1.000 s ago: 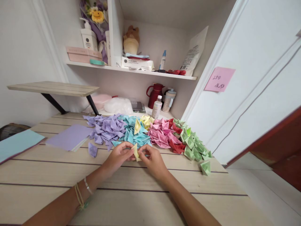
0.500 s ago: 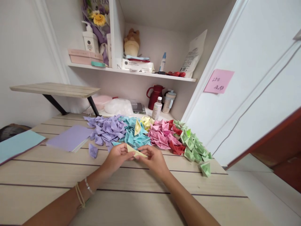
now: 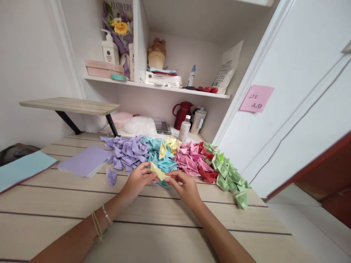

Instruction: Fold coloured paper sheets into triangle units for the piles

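A pale yellow folded paper boat (image 3: pixel 159 172) is held just in front of the heap, above the tabletop. My left hand (image 3: pixel 139 180) grips its left end between thumb and fingers. At its right end, my right hand (image 3: pixel 183 185) pinches the paper. Behind my hands lie piled paper boats grouped by colour: purple boats (image 3: pixel 131 151), blue boats (image 3: pixel 161 162), yellow boats (image 3: pixel 173 143), pink boats (image 3: pixel 188 159), red boats (image 3: pixel 207 175) and green boats (image 3: pixel 227 170). One purple boat (image 3: pixel 111 176) sits apart to the left of my left hand.
Purple paper sheets (image 3: pixel 83 161) and light blue sheets (image 3: pixel 24 170) lie on the left. A small raised stand (image 3: pixel 71 106) is behind them. A clear bottle (image 3: pixel 184 129), a red jug (image 3: pixel 182 115) and a tumbler (image 3: pixel 198 120) stand behind the heap, under a shelf (image 3: pixel 164 87).
The yellow boat has tilted and shows more of its folded shape. My right hand has shifted slightly right, its fingers now at the boat's right tip. The whole view has moved a little.
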Tool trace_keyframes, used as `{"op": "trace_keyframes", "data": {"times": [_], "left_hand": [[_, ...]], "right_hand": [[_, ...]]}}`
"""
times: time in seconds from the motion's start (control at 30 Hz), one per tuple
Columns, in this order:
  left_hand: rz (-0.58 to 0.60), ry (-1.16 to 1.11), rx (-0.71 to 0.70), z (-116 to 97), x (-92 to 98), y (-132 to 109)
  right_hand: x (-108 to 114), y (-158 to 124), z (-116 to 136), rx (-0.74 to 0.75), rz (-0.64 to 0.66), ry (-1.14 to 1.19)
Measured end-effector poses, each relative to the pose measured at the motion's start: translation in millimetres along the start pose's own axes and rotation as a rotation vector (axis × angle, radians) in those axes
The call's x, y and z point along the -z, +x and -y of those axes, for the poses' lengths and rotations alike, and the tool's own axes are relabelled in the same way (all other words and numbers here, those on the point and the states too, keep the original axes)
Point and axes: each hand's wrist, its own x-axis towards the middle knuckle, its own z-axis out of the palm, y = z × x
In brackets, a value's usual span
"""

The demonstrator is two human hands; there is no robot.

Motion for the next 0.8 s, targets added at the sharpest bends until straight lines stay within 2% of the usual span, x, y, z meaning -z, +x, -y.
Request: {"op": "trace_keyframes", "data": {"times": [0.07,0.13,0.2,0.23,0.3,0.37,0.47,0.6,0.67,0.8], "left_hand": [[0.009,0.021,-0.009,2.8,-0.8,-0.6],[0.014,0.061,-0.019,6.0,-2.5,-2.0],[0.039,0.100,-0.020,8.9,-4.5,-3.7],[0.057,0.116,-0.020,9.9,-5.5,-4.4],[0.084,0.139,-0.025,11.3,-7.3,-5.7],[0.083,0.158,-0.040,12.0,-8.7,-6.9],[0.092,0.183,-0.052,12.8,-10.1,-8.3],[0.105,0.180,-0.047,12.4,-11.3,-9.5],[0.092,0.174,-0.042,11.6,-12.0,-10.0],[0.093,0.149,-0.034,13.9,-14.1,-11.9]], "right_hand": [[4.9,2.2,-0.1,0.029,-0.093,-0.084],[14.6,10.2,-0.1,0.016,-0.251,-0.181],[27.2,25.0,0.5,-0.022,-0.389,-0.323],[33.1,34.6,1.0,-0.037,-0.409,-0.412],[40.1,56.0,2.4,-0.051,-0.341,-0.580],[37.6,77.3,3.9,-0.048,-0.276,-0.690],[17.5,103.8,6.3,-0.052,-0.184,-0.808],[-6.3,129.6,12.2,-0.156,-0.114,-1.010],[-3.3,141.1,17.1,-0.182,-0.142,-1.041],[23.7,163.7,30.6,-0.212,-0.226,-1.069]]}}
